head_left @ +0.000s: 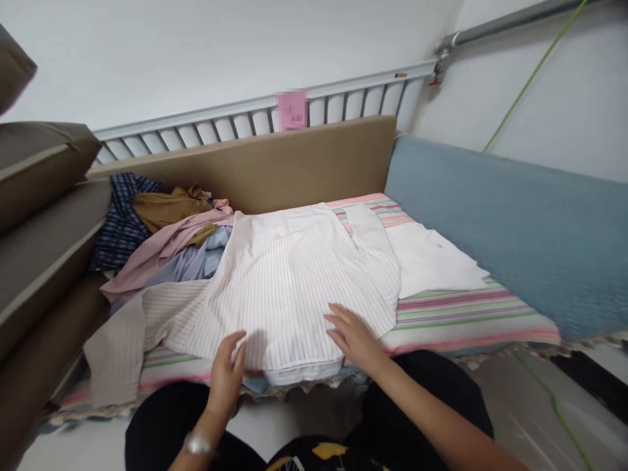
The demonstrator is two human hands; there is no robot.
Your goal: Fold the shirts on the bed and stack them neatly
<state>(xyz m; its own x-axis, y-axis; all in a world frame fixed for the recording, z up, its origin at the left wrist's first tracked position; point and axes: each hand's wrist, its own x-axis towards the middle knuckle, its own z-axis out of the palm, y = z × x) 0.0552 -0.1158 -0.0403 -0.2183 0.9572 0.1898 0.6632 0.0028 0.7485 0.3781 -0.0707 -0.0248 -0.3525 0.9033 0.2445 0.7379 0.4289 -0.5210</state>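
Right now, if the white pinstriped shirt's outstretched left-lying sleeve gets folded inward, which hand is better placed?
Left, likely: the left hand, seemingly empty, is nearer that sleeve; the right hand, also seemingly empty, sits toward the opposite side of the shirt.

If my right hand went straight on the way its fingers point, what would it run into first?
Most likely the striped white shirt spread out in front of you. Your right hand points across its cloth, though this view leaves unclear whether the fingertips already touch it.
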